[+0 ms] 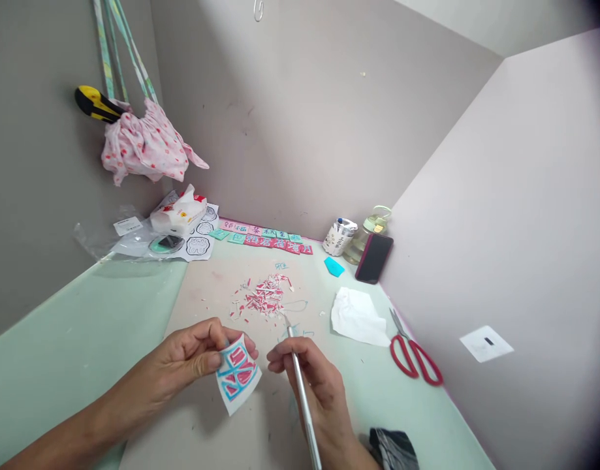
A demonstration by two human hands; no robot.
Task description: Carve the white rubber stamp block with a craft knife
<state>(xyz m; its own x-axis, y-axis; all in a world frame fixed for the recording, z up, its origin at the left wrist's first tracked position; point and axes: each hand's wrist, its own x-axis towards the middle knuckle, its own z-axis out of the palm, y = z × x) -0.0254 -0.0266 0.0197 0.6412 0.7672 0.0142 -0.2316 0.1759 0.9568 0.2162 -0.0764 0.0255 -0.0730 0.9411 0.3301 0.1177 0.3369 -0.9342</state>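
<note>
My left hand (196,356) pinches the upper left edge of a small white piece (238,375) marked with a blue character outline and pink-red areas, tilted above the board. To its right, my right hand (314,385) is closed around a slim silver craft knife (302,391), its tip pointing up and away from me. The blade tip is apart from the piece. Beyond both hands, a pile of red and white scraps (268,297) lies on the beige board (206,281).
Red-handled scissors (414,359), white tissue (358,316), a phone (374,258), a bottle (361,245) and a can (339,236) stand or lie right. Character pieces (280,243) line the back. Papers and a tissue pack (179,212) sit back left; a pink bag (145,143) hangs above.
</note>
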